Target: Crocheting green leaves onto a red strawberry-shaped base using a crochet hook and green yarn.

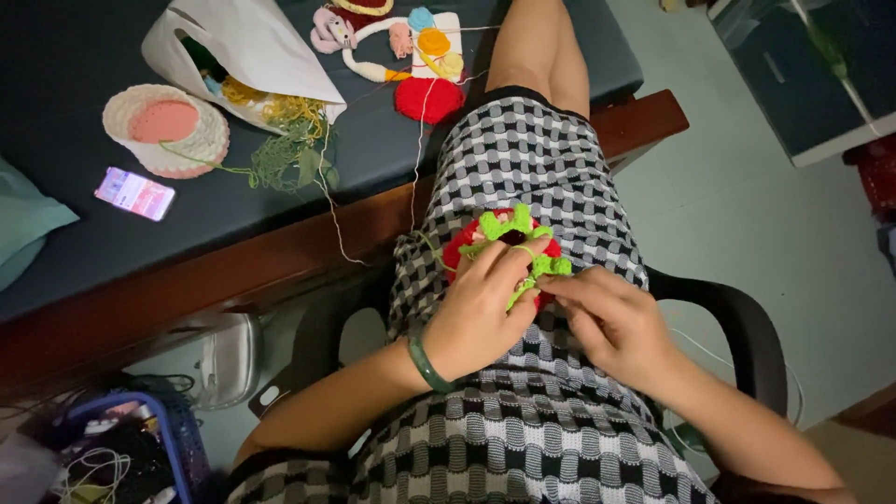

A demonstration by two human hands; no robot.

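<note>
Both hands, left hand and right hand, pinch a red crochet piece on the lap, its green leaf edging seemingly partly worked.

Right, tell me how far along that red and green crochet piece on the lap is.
Done: the red crochet body is formed and a green scalloped edging runs along its top. In hand: the left hand grips the piece while the right hand pinches the green yarn at its right side. Left: the lower edge is hidden by the hands, so how much edging remains cannot be told. A yarn strand runs up to the bed.
</note>
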